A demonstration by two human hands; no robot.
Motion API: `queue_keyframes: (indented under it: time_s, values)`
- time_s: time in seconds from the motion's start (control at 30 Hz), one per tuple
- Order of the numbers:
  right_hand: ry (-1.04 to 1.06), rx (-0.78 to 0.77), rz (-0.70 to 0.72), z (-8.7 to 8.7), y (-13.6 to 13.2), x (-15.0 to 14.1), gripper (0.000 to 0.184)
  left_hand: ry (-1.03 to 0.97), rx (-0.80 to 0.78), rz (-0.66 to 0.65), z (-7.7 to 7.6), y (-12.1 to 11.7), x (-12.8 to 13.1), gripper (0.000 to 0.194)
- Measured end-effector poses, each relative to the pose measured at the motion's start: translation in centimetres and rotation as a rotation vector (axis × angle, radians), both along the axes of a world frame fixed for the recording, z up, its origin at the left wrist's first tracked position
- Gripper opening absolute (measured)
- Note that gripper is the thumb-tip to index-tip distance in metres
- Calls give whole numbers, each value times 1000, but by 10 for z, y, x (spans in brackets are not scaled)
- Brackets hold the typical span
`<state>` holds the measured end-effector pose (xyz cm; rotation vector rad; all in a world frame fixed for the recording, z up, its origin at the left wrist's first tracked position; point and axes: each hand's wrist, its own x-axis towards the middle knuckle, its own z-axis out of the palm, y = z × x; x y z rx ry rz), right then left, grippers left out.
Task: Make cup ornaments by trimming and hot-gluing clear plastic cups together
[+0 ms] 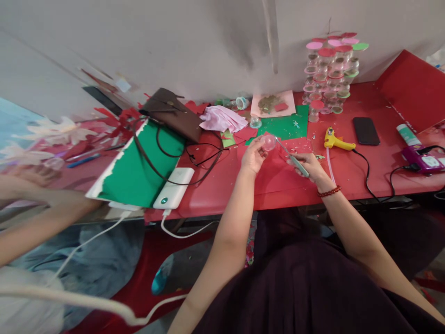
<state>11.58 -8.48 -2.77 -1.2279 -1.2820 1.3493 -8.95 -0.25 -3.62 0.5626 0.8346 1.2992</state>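
closest in: dark clothing over the lap, both forearms fwd across the edge of the red table. off left, a thick white cable cuts thru the foreground, & a co-worker's arm comes in, blurred. pwr bank, white, lies at the table edge w/ a lead plugged in; green board w/ ragged pale edge right beside it.

now the hands! right hand, bead bracelet on the wrist, is curled firmly round the grey-green handle of a cutter, thin metal blade angled up-left. left hand pinches a small clear cup btwn thumb & fingers, held up over the table. blade tip is right at the cup's rim; can't tell if it's touching.

just right of the hands: yellow glue gun on its side, then a black phone, then a purple adapter w/ black cords.

further back: green sheet w/ scraps on it, crumpled pink cloth, brown bag to the left. at the back, a tall stack of clear cups topped w/ pink, red & green discs, near the grey wall.
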Motion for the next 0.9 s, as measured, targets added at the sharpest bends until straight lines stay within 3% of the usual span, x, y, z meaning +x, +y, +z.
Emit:
queue_keyframes:
  time_s: [0.33, 0.57, 0.7, 0.9]
  values:
    - [102, -38, -43, 0, 0, -3, 62, -67, 12, 2, 2, -2, 1, 33]
    - [342, -4, -220, 1, 4, 0, 57, -102, -12, 61, 1, 4, -8, 24]
    - [349, -31, -131, -2, 5, 1, 58, -96, -4, 9, 1, 1, -7, 27]
    - [557, -101, 17, 3, 4, 5, 50, -131, 9, 16, 4, -1, 0, 19]
